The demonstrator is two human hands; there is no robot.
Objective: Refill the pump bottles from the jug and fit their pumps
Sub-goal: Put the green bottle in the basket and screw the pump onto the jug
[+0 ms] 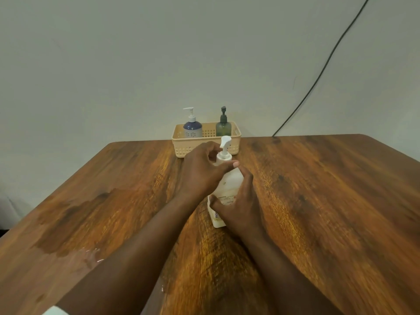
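Here both hands [238, 201] hide the white bottle [228, 183] (label unreadable).

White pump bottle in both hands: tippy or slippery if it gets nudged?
Probably tippy: the white pump bottle is tall on a narrow base, with its pump on top. The right hand steadies the body while the left hand grips the collar. Likely slippery: a wet patch shows nearby on the table.

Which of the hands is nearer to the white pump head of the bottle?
Left. The left hand grips the collar just below the pump head; the right hand holds the white bottle lower, around its body.
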